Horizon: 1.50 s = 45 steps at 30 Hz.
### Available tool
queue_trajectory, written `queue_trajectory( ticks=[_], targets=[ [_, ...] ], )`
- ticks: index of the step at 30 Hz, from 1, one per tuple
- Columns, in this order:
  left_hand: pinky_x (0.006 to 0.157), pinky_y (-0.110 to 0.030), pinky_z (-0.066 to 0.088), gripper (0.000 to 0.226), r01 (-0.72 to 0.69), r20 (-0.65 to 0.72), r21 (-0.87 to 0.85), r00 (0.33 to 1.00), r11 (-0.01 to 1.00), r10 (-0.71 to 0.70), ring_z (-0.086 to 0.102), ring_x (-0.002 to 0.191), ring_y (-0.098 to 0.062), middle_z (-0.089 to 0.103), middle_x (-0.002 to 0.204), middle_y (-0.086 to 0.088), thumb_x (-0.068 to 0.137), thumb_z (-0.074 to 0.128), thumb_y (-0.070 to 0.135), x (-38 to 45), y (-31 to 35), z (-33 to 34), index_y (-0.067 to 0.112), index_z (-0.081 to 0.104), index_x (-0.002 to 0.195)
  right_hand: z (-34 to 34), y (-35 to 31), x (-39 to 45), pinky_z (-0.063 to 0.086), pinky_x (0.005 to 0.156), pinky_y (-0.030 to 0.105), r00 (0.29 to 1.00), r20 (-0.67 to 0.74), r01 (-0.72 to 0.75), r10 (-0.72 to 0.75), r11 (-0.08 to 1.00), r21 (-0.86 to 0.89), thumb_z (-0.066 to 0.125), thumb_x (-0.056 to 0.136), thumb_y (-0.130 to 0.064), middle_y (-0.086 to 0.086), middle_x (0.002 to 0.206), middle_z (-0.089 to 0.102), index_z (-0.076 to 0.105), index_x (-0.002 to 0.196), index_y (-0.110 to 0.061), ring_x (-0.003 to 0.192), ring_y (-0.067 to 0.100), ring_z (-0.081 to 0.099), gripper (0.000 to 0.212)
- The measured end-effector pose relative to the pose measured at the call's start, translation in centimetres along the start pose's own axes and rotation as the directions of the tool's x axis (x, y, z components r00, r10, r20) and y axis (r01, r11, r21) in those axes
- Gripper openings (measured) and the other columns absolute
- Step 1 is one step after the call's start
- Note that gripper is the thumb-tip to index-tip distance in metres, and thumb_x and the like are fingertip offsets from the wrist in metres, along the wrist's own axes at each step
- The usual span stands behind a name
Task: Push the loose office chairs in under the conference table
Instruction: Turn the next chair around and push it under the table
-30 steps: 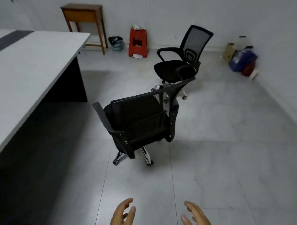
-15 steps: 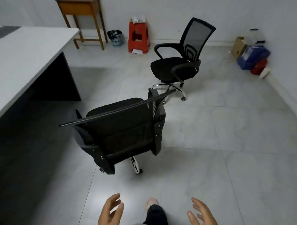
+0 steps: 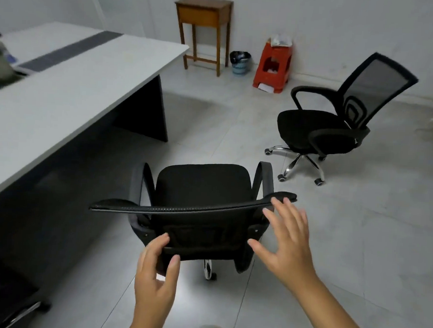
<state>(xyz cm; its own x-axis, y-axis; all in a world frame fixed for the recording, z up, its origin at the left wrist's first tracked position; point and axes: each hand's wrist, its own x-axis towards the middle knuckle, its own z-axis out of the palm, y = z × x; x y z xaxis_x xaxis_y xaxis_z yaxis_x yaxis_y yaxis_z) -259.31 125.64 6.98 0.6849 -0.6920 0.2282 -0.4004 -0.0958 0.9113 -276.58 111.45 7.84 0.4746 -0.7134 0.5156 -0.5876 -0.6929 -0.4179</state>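
Note:
A black office chair point(image 3: 202, 188) stands just in front of me, its backrest top edge toward me and its seat facing away. My left hand point(image 3: 156, 272) hovers open behind the lower back of that chair, fingers apart. My right hand point(image 3: 285, 238) is open too, fingertips at the right end of the backrest's top edge; contact is unclear. A second black mesh-back chair point(image 3: 336, 124) stands loose at the right, on a chrome wheeled base. The white conference table point(image 3: 65, 87) with a dark centre strip runs along the left, its dark end panel near the first chair.
Against the far wall stand a wooden side table point(image 3: 204, 22), a small bin point(image 3: 239, 62) and a red plastic stool point(image 3: 274, 67). Part of another chair base point(image 3: 13, 306) shows at the bottom left. Grey floor tiles stretch between the chairs and to the right.
I have come up close behind the near chair. Both hands have risen from the frame's bottom edge to the chair's backrest. The view has swung so that more of the table shows.

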Motion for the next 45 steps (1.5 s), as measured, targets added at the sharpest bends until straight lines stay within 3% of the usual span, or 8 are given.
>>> queue_trajectory(
  ticks=[4, 7, 10, 15, 18, 34, 38, 45],
  targets=[
    [0.108, -0.011, 0.012, 0.045, -0.226, -0.081, 0.472, 0.952, 0.852, 0.297, 0.041, 0.115, -0.009, 0.058, 0.115, 0.008, 0.084, 0.038, 0.057, 3.8, 0.4, 1.2, 0.019, 0.050, 0.106, 3.0, 0.6, 5.7, 0.028, 0.096, 0.040, 0.964, 0.154, 0.239, -0.215, 0.957, -0.163, 0.050, 0.066, -0.058, -0.002, 0.086, 0.069, 0.063, 0.091, -0.017, 0.086, 0.016, 0.062, 0.049],
    [0.109, -0.048, 0.012, 0.069, -0.091, -0.052, 0.769, 0.978, 0.633, 0.204, 0.038, 0.114, -0.021, 0.066, 0.105, -0.010, 0.081, 0.017, 0.071, 6.3, -0.4, 1.7, 0.018, 0.056, 0.100, 4.2, 1.8, 7.2, 0.039, 0.044, 0.021, 0.911, 0.237, 0.372, -0.337, 0.920, -0.126, 0.071, 0.052, -0.056, -0.007, 0.045, 0.050, 0.053, 0.052, -0.021, 0.041, 0.012, 0.051, 0.040],
    [0.092, -0.066, 0.023, 0.072, 0.047, -0.140, 0.849, 0.981, 0.527, 0.137, 0.041, 0.108, -0.018, 0.069, 0.096, -0.008, 0.079, 0.015, 0.073, 6.3, -0.4, 2.8, 0.018, 0.060, 0.091, 4.2, 3.7, 8.1, 0.034, 0.037, 0.018, 0.877, 0.191, 0.459, -0.440, 0.886, -0.067, 0.044, 0.066, -0.057, -0.006, 0.043, 0.046, 0.049, 0.047, -0.023, 0.039, 0.012, 0.047, 0.040],
    [0.108, -0.032, 0.013, 0.065, 0.056, -0.202, 0.879, 0.943, 0.474, 0.263, 0.041, 0.080, -0.013, 0.062, 0.068, 0.003, 0.077, 0.022, 0.076, 3.6, 1.0, 7.0, 0.021, 0.056, 0.072, 3.5, 9.3, 9.5, 0.034, 0.039, 0.020, 0.794, 0.124, 0.600, -0.595, 0.800, 0.003, 0.038, 0.065, -0.060, -0.006, 0.042, 0.044, 0.048, 0.044, -0.021, 0.038, 0.012, 0.045, 0.045],
    [0.070, -0.021, 0.031, 0.065, -0.013, -0.152, 0.878, 0.940, 0.479, 0.304, 0.035, 0.068, -0.009, 0.055, 0.056, 0.005, 0.074, 0.031, 0.077, 1.6, 1.8, 9.9, 0.019, 0.056, 0.058, 2.2, 12.9, 10.4, 0.027, 0.053, 0.024, 0.740, 0.110, 0.666, -0.664, 0.746, 0.017, 0.041, 0.059, -0.064, -0.006, 0.041, 0.042, 0.047, 0.042, -0.020, 0.037, 0.011, 0.044, 0.047],
    [0.055, -0.024, 0.024, 0.034, 0.079, -0.188, 0.909, 0.954, 0.408, 0.234, 0.029, 0.061, -0.008, 0.049, 0.044, 0.006, 0.056, 0.049, 0.058, -10.0, 4.7, 19.2, 0.028, 0.038, 0.068, -1.7, 21.9, 7.6, 0.021, 0.053, 0.026, 0.556, 0.080, 0.819, -0.827, 0.562, 0.117, 0.029, 0.082, -0.067, -0.001, 0.044, 0.044, 0.050, 0.045, -0.018, 0.040, 0.016, 0.042, 0.065],
    [0.055, -0.024, 0.025, 0.036, 0.044, -0.141, 0.915, 0.966, 0.401, 0.216, 0.027, 0.060, -0.005, 0.047, 0.043, 0.008, 0.089, 0.025, 0.052, -13.4, 5.6, 22.0, 0.029, 0.037, 0.065, -2.9, 25.2, 5.3, 0.026, 0.052, 0.024, 0.544, 0.032, 0.828, -0.839, 0.542, 0.144, 0.035, 0.083, -0.041, 0.001, 0.046, 0.046, 0.049, 0.048, -0.018, 0.052, 0.017, 0.037, 0.044],
    [0.058, -0.029, 0.023, 0.068, 0.213, -0.230, 0.911, 0.973, 0.354, 0.005, 0.032, 0.064, -0.013, 0.051, 0.053, 0.007, 0.030, 0.084, 0.051, -13.1, 7.0, 23.9, 0.027, 0.036, 0.072, -2.7, 24.5, 8.5, 0.021, 0.052, 0.025, 0.481, 0.014, 0.864, -0.877, 0.476, 0.163, 0.039, 0.079, -0.067, -0.001, 0.045, 0.046, 0.050, 0.048, -0.015, 0.041, 0.017, 0.042, 0.061]
  ],
)
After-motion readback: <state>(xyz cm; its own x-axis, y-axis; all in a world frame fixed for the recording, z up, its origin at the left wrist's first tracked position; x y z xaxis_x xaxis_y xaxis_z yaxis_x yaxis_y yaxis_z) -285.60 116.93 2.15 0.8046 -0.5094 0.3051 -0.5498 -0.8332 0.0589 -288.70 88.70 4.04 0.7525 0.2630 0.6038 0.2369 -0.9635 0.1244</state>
